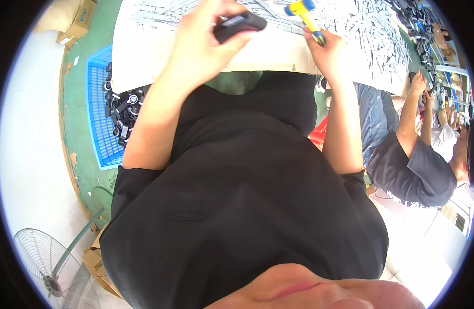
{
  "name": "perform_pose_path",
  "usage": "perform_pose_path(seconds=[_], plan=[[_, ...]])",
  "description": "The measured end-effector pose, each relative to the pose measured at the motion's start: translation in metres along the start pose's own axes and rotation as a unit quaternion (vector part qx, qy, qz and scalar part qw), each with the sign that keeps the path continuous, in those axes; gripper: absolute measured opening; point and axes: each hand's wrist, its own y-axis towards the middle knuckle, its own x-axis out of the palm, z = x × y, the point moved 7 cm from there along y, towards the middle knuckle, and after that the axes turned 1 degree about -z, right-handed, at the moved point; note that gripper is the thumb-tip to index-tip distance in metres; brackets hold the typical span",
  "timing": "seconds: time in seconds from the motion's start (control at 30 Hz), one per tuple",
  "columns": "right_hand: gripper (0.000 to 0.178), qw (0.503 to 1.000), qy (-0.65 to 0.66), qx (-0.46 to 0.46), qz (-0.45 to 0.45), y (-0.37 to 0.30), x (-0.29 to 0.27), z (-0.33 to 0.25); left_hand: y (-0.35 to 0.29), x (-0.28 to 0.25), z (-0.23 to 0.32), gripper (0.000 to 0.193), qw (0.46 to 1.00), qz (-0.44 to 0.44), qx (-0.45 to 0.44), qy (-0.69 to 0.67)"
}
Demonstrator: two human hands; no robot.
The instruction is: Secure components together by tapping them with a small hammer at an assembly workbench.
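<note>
My left hand [208, 44] is closed round a black handle-shaped part [240, 26], raised over the near part of the table. In my right hand [329, 51] is a small mallet [308, 19] with a yellow shaft and a yellow head with blue ends, its head pointing up and to the left. Mallet and black part are apart from each other. Beyond both hands, many thin grey metal pieces [371, 38] lie spread over the table [144, 56].
A blue plastic crate [100, 123] of black parts [125, 110] stands on the floor at the left. Behind it are cardboard boxes [77, 23]. A wire fan [51, 283] is at the lower left. Another person [412, 165] works at the right, near a pile of black parts [417, 31].
</note>
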Motion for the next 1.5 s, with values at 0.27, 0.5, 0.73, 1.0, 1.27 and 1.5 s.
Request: perform_pose_path(seconds=[0.27,0.5,0.73,1.0,1.27,1.5], plan=[[0.033,1.000,0.016,-0.006,-0.023,-0.002,0.037,0.005,-0.014,0.053,-0.003,0.050,0.892,-0.079,0.111,0.432],[0.015,0.959,0.280,0.014,0.043,-0.046,-0.005,-0.019,-0.026,0.014,-0.004,0.038,0.928,-0.033,0.136,0.346],[0.009,0.746,0.648,0.062,-0.137,-0.077,0.019,-0.068,-0.050,0.046,0.021,0.036,0.994,-0.053,0.057,0.077],[0.014,0.791,0.604,0.061,-0.078,-0.063,0.019,-0.064,-0.046,0.025,-0.001,0.030,0.981,-0.051,0.104,0.155],[0.012,0.886,0.454,0.079,-0.056,-0.026,0.041,-0.055,-0.031,0.019,-0.043,0.055,0.939,-0.010,0.048,0.341],[0.012,0.908,0.395,0.093,-0.107,-0.023,0.050,-0.043,-0.030,0.018,-0.042,0.035,0.956,0.000,0.048,0.288]])
